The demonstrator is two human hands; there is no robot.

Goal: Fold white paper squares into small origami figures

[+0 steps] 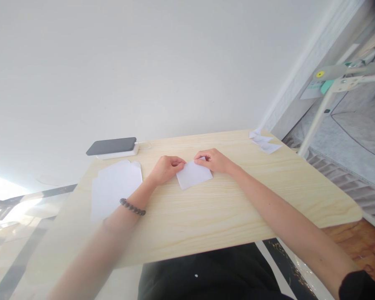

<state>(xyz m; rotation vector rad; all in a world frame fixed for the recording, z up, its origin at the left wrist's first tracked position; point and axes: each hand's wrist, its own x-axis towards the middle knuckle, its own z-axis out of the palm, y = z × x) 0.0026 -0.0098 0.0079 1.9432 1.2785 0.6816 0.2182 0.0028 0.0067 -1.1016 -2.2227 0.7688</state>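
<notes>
A small white rectangle of paper [193,176] lies slightly turned on the wooden table, between my two hands. My left hand [168,168] pinches its upper left corner between thumb and fingers. At the upper right edge, my right hand [214,160] grips the same paper, thumb below and fingers curled above. Whether the paper is folded I cannot tell. Beside my left forearm rests a stack of white paper sheets [115,183], partly covered by that arm. Several folded white paper pieces [264,141] lie at the far right corner of the table.
A dark phone [112,146] sits on a white block at the table's back left, with a white cable [145,145] attached. The pale wooden table [181,225] meets a white wall [175,71] behind. A white metal frame [318,121] stands off the right side.
</notes>
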